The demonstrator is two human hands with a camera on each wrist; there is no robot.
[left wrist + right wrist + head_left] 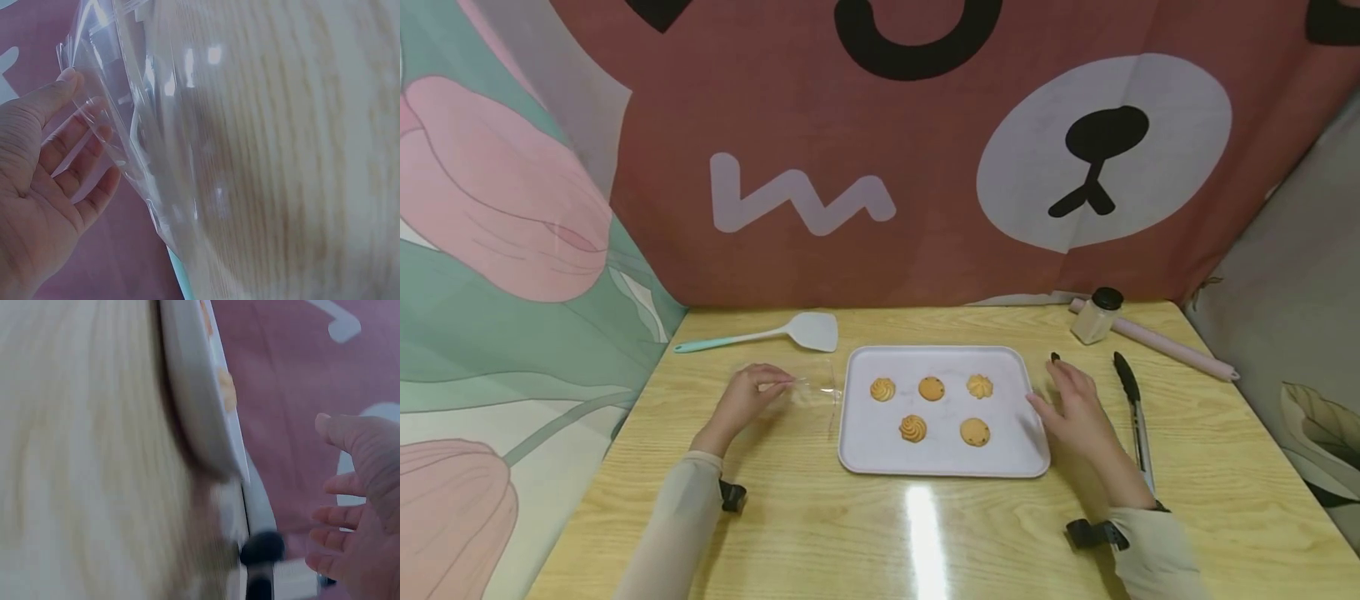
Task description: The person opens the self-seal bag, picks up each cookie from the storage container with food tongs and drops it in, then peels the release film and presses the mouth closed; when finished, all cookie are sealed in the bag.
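In the head view my left hand (752, 402) pinches the edge of a clear plastic bag (814, 387) left of the white tray (940, 467). The left wrist view shows the bag (150, 125) crumpled in shiny folds, thumb against fingers at its edge. My right hand (1078, 408) hovers by the tray's right edge, fingers spread and holding nothing. Several cookies lie on the tray, among them a swirled cookie (913, 428) and a round cookie (975, 432). Black-tipped metal tongs (1138, 425) lie beside and partly under the right hand.
A spatula (811, 332) with a mint handle lies at the back left. Toward the back right stands a jar (1096, 317) with a black lid, in front of a pink rolling pin (1180, 350). A printed cloth (925, 250) hangs along the table's (820, 533) far edge.
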